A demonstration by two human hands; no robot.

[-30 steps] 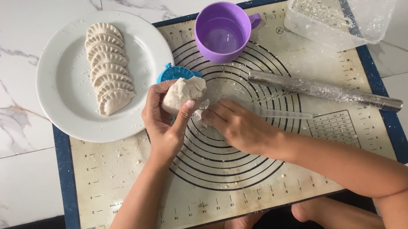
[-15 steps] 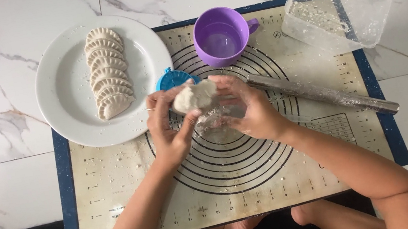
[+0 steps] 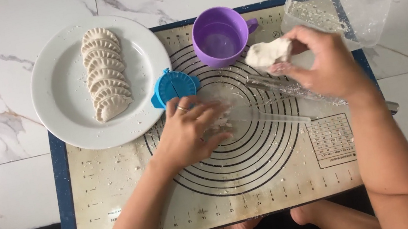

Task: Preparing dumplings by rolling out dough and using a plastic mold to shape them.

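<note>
A baking mat with ringed circles covers the marble floor; a white plate carries folded dumplings; the right hand pinches a dough lump just beside the purple cup; the left hand lies spread flat on the mat's floury centre, near a blue dumpling press.
</note>
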